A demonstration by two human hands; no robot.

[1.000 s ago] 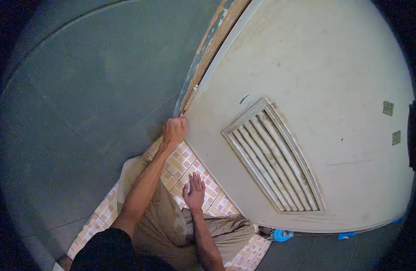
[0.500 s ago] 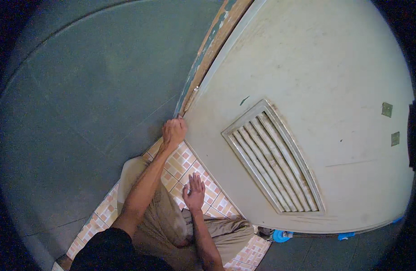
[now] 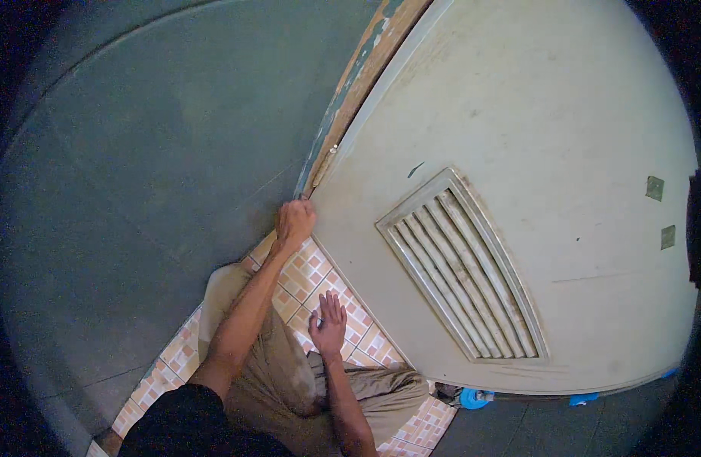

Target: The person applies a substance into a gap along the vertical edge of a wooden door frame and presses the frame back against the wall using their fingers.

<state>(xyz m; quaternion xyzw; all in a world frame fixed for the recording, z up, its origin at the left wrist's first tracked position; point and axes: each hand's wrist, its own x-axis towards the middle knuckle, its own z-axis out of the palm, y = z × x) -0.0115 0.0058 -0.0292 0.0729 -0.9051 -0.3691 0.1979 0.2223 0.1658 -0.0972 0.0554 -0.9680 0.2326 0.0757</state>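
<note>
My left hand (image 3: pixel 295 221) is closed at the foot of the wooden door frame (image 3: pixel 344 100), against the narrow gap beside the door. Its fingertips are bent out of sight, so what they grip, if anything, is hidden. Just above that hand, a hinge (image 3: pixel 325 166) runs along the frame's edge. The large off-white door (image 3: pixel 510 122) fills the right side and has a slatted vent (image 3: pixel 463 266) in its lower part. Palm down, with fingers stretched out, my right hand (image 3: pixel 329 327) rests on the patterned tile floor (image 3: pixel 293 280) near the door's bottom edge and holds nothing.
A dark grey-green wall (image 3: pixel 152 152) rises on the left, close to my left arm. My bent legs in brown trousers (image 3: pixel 278 358) take up the floor below. Past the door's lower corner lies a round blue object (image 3: pixel 472 398). Two small square patches (image 3: pixel 654 188) mark the door's right side.
</note>
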